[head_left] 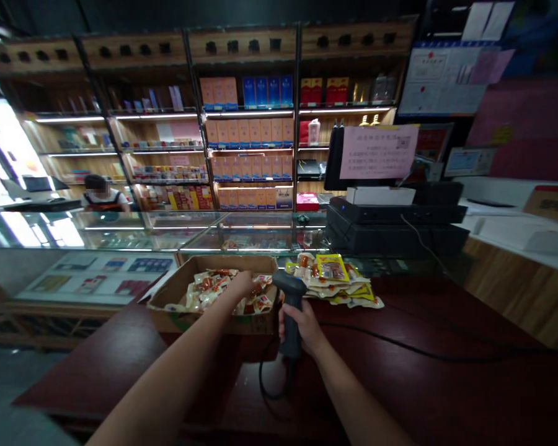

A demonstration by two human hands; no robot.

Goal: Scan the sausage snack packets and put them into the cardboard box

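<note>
My right hand [302,327] is wrapped round the handle of a dark barcode scanner [289,297], held upright over the dark red counter [400,384], its cable looping down toward me. My left hand [242,286] reaches into an open cardboard box [177,291] filled with several small snack packets [209,288]; its fingers are down among the packets and mostly hidden. To the right of the scanner lies a loose pile of snack packets [335,279] on the counter.
A black register with a monitor and a pink paper notice [379,152] stands at the back right. Glass display cases [121,241] run to the left. Shelves of boxed goods [248,148] fill the back wall. A person [101,195] is behind the far case.
</note>
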